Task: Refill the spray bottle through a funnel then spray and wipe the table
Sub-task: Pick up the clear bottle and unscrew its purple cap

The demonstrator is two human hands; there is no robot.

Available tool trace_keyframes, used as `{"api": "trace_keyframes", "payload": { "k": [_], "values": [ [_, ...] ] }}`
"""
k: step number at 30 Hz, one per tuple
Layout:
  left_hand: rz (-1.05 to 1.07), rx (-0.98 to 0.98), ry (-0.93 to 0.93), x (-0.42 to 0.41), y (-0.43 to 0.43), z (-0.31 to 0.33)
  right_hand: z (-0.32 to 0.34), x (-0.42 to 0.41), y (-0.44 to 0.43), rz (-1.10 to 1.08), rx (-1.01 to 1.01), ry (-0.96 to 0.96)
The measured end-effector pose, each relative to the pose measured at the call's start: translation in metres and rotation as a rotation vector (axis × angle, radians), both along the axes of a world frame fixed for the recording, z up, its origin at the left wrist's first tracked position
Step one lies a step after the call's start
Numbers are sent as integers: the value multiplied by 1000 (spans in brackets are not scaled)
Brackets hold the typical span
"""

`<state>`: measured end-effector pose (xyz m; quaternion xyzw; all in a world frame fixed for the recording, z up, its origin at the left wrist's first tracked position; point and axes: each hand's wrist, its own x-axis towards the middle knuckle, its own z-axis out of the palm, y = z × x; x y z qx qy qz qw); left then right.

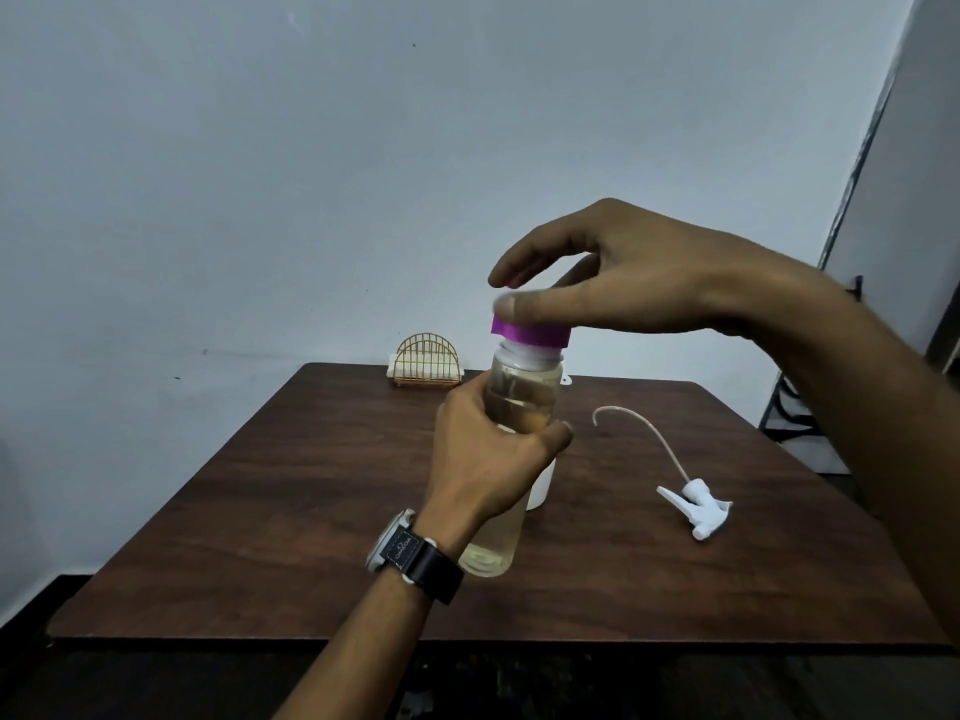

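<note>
One readable mark only: black watch strap [415, 550], next to the watch case [387, 542], carries small white lettering that looks like "OMEGA", with a tiny symbol beside it. Text runs sideways along the band, tilted in view. Letters small, slightly blurred, reading not fully certain

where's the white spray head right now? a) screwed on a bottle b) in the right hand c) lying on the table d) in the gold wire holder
c: the spray head lies on the table, tube attached, right of the bottle the left hand holds.
</note>
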<state>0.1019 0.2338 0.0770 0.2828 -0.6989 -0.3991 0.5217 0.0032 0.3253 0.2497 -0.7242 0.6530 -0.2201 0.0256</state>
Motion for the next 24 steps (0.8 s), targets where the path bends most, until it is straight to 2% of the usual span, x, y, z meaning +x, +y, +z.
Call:
{"api": "trace_keyframes", "payload": {
  "k": [2, 4, 9, 12, 15, 17, 24],
  "values": [
    [3, -4, -10, 0, 0, 1, -1, 3, -2, -90, -21, 77],
    [-2, -4, -12, 0, 0, 1, -1, 2, -2, -86, -6, 100],
    [-6, 8, -11, 1, 0, -1, 3, -3, 4, 63, 87, -32],
    [-14, 1, 5, 1, 0, -2, 2, 2, 3, 33, 90, -89],
    [-18, -9, -2, 0, 0, 0, 0, 7, -1, -94, 30, 82],
    [-20, -17, -11, 0, 0, 1, -1, 7, -2, -98, 26, 146],
    [-13, -11, 2, -1, 0, -1, 2, 1, 3, 36, 84, -12]
  ]
}}
